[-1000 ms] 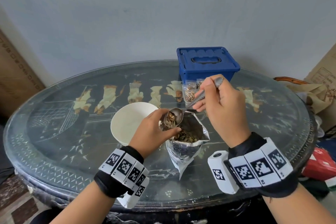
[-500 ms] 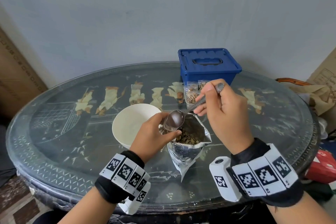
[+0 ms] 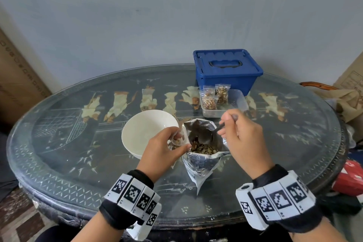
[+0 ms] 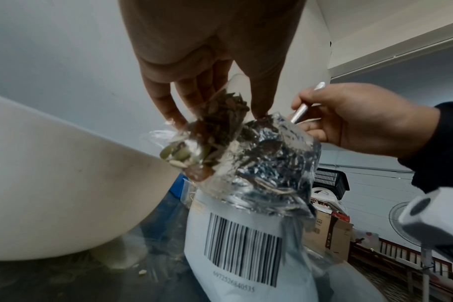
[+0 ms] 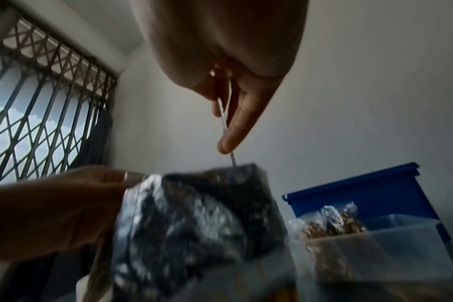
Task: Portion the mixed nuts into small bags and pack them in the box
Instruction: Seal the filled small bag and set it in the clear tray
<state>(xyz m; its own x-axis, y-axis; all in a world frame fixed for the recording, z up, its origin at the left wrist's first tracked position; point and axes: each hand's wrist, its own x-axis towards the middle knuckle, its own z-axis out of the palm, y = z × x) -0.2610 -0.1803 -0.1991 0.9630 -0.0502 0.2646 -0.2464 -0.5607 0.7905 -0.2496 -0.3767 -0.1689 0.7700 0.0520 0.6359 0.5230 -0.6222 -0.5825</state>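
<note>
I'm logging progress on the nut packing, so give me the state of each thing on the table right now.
Foil bag: open, upright, nuts inside.
Small bag: open, partly filled, pinched by left hand.
Spoon: bowl down inside foil bag, gripped by right hand.
Clear tray: uncovered, two filled bags standing in it.
Blue box: lid shut.
White bowl: upright, looks empty.

barcode (image 4: 242,250) on foil pouch (image 4: 261,163), digits beneath reading 6972526840535

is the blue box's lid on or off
On. The blue box sits shut at the table's far edge, its lid flat across the top.
</note>
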